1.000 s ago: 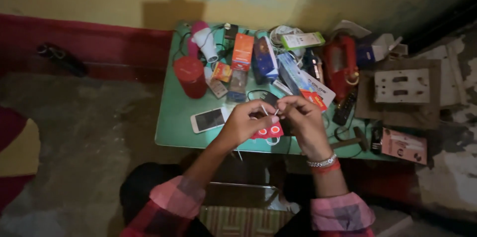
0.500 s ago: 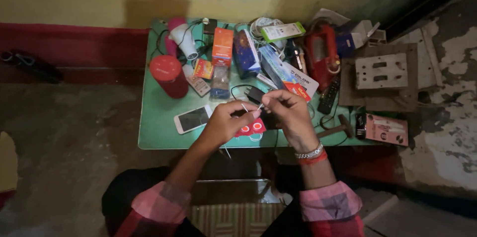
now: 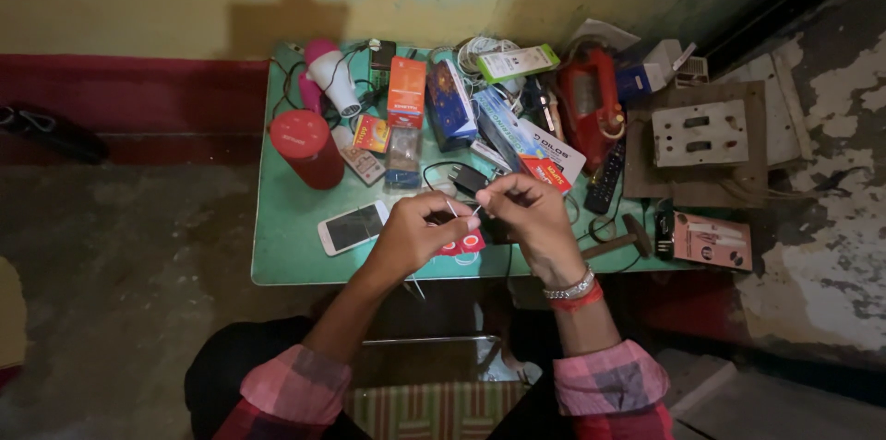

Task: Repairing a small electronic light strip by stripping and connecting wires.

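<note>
Two hands: left hand (image 3: 417,230) and right hand (image 3: 526,215) pinch a thin wire (image 3: 451,208) between fingertips, above the tabletop (image 3: 286,246) front edge.
Risk: wire may slip, dropping among the phone (image 3: 352,227) and boxes (image 3: 406,89).

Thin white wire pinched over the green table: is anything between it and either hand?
Nothing visible. The left hand and right hand both pinch the thin white wire directly, fingertips nearly meeting above the green table. The white smartphone lies off to the left, apart.
</note>
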